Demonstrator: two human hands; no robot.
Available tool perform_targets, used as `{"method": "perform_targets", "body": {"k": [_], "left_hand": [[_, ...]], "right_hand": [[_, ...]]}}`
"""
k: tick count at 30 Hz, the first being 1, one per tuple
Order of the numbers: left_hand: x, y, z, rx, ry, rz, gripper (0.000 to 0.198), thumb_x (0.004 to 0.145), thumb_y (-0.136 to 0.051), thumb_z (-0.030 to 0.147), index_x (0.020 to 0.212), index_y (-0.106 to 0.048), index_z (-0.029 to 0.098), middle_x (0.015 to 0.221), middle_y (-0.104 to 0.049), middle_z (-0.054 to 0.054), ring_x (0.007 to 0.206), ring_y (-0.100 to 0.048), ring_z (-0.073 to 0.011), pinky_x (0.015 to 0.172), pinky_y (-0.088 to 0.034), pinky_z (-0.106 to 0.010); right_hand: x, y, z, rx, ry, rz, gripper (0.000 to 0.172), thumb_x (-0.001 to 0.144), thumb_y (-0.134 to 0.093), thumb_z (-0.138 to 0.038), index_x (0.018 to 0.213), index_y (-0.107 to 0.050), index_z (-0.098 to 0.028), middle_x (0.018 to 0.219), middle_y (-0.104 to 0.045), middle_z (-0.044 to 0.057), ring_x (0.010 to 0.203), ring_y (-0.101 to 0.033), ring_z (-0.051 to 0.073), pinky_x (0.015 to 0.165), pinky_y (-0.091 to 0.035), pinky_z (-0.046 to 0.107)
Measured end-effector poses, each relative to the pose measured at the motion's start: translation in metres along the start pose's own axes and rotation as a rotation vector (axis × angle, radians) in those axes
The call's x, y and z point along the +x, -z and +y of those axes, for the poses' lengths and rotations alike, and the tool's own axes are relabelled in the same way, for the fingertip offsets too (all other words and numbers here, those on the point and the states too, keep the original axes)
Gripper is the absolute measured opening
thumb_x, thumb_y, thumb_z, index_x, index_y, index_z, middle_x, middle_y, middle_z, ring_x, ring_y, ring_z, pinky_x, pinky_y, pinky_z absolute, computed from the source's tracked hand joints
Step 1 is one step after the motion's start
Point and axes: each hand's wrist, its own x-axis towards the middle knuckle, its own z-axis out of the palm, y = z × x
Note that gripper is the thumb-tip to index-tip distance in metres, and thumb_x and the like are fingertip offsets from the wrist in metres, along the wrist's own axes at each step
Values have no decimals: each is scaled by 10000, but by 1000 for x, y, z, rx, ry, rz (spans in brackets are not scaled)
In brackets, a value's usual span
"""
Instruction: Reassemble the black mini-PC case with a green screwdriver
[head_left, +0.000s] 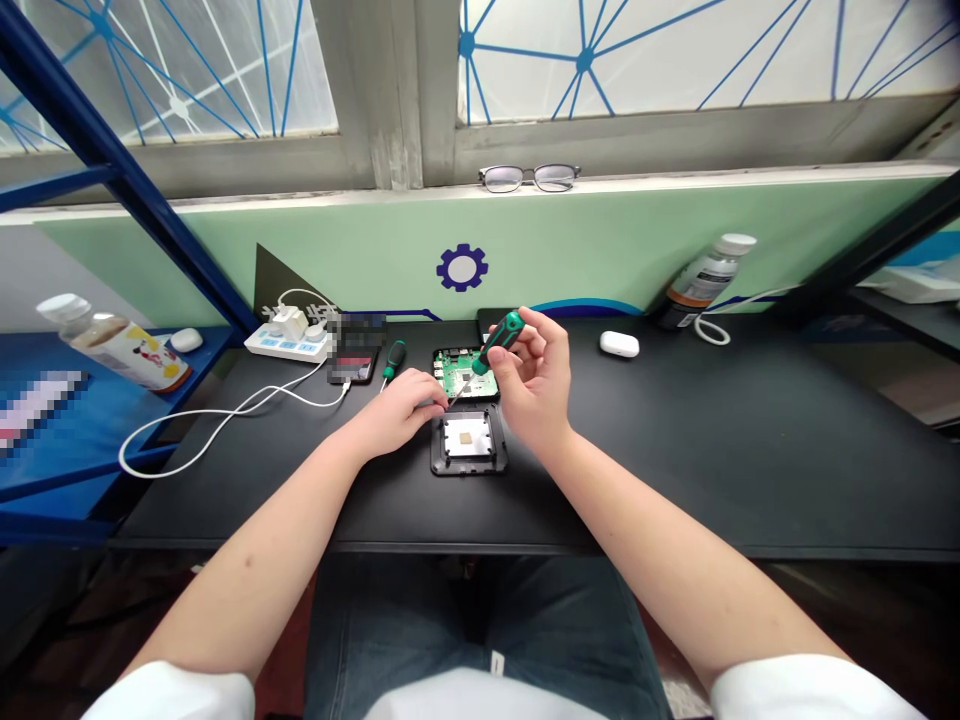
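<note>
Near left hand [409, 405], second screwdriver [395, 358], phone [354, 364]

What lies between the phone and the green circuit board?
A loose green-handled screwdriver, with the left hand just below it, in the head view.

My screwdriver handle [498, 343] is green and black, the circuit board [454, 374] green, my desk [712, 450] black, the partition [360, 255] pale green with a navy gear emblem [462, 268].

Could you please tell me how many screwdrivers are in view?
2. One green-handled screwdriver is in the right hand; the other screwdriver lies on the table, just beyond the left hand. Any hidden behind the hands cannot be ruled out.
</note>
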Motion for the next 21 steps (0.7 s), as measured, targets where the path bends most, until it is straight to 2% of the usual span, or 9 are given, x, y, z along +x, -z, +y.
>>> {"method": "perform_targets", "body": {"k": [8,16,21], "left_hand": [[0,-1,-2,16,-5,10,137,1039,-535,203,985,-658,226,1043,-714,-75,1052,-600,-264,970,-517,-440],[1,0,2,-8,-34,7,156,1043,-525,180,976,-656,231,1035,-716,-64,1043,-606,-250,954,-518,-409],[0,0,3,-21,-23,-9,182,1056,-507,194,967,-660,235,1033,-722,-61,1052,-608,-248,964,-517,-402]], "right_hand": [[1,0,1,-14,43,5,472,1012,-685,-463,1415,-475,-336,1091,-656,50,1037,-713,210,832,-626,357],[0,-1,2,6,46,21,472,1001,-697,-480,1410,-489,-369,1099,-626,33,945,-676,182,786,-607,328],[-1,0,4,-58,39,22,495,1004,-674,-519,1425,-472,-356,1099,-607,43,921,-669,184,752,-603,330]]}}
